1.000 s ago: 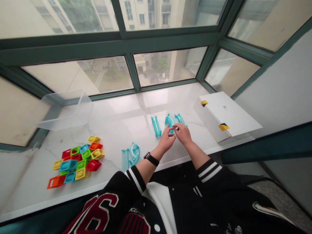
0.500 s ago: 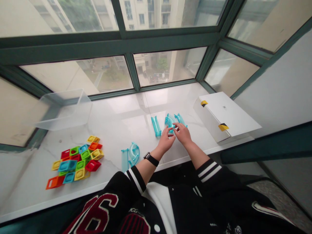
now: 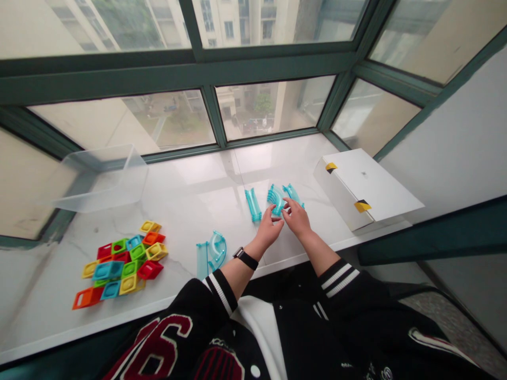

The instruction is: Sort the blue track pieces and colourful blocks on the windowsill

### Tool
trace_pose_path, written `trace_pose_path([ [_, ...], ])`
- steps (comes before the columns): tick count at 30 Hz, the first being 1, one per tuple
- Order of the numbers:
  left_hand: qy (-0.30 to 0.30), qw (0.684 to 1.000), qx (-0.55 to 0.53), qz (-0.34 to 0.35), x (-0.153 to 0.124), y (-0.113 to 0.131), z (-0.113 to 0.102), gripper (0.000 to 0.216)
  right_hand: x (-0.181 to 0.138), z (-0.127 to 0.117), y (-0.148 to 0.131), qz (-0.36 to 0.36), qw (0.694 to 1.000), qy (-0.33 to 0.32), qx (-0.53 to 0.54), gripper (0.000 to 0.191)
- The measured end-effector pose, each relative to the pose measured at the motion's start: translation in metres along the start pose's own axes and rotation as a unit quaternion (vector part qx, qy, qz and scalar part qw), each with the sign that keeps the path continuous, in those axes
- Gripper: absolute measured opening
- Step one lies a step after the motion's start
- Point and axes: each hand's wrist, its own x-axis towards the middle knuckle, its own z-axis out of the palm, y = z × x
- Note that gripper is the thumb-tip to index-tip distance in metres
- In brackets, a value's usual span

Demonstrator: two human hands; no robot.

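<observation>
A stack of clear-blue curved track pieces [image 3: 275, 195] lies on the white ledge in front of me. At its near end my left hand [image 3: 270, 226] has its thumb and index finger apart, the fingertips by the left edge. My right hand [image 3: 297, 216] is on the other side, its fingers bent and apart, with fingertips close to the right edge. Whether the fingertips press on the plastic is hard to make out. Left of the stack lies a straight blue track piece [image 3: 253, 205]. Another blue track piece [image 3: 291, 191] lies behind my right hand, partly covered by it.
More blue track pieces [image 3: 217, 250] lie near my left forearm. Colourful plastic blocks [image 3: 127, 264] are grouped at the left. A clear plastic bin [image 3: 106, 184] stands at the back left, and a white box [image 3: 368, 184] with yellow-black tabs at the right. Windows border the ledge.
The fingers of both hands have drawn slightly back and apart, and more of the curved pieces shows. The track pieces lie about where they were.
</observation>
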Motion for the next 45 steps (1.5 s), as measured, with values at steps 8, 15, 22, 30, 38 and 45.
trace_pose_path([
  [8,-0.001,1.0,0.004,-0.008,-0.002,0.004,0.0,0.077,-0.001,0.001,0.001,-0.014,1.0,-0.002,-0.025,0.045],
  [15,0.001,1.0,0.013,0.006,-0.014,0.012,-0.005,0.072,-0.008,-0.001,0.003,-0.004,1.0,0.005,-0.01,0.05],
  [22,-0.003,0.992,0.056,0.115,-0.073,0.06,-0.058,0.046,-0.068,-0.001,-0.003,0.049,0.996,-0.017,0.076,0.03],
  [30,0.178,0.975,0.127,0.051,-0.13,0.056,-0.19,0.045,-0.113,0.004,-0.003,0.026,0.986,-0.131,0.101,0.029],
  [38,0.286,0.948,0.131,-0.042,-0.196,0.008,-0.247,0.054,-0.105,0.023,-0.027,-0.014,0.981,-0.164,0.105,0.027],
  [45,0.26,0.942,0.206,-0.048,-0.21,-0.015,-0.236,0.049,-0.107,0.049,-0.075,-0.091,0.961,-0.233,0.122,0.029],
])
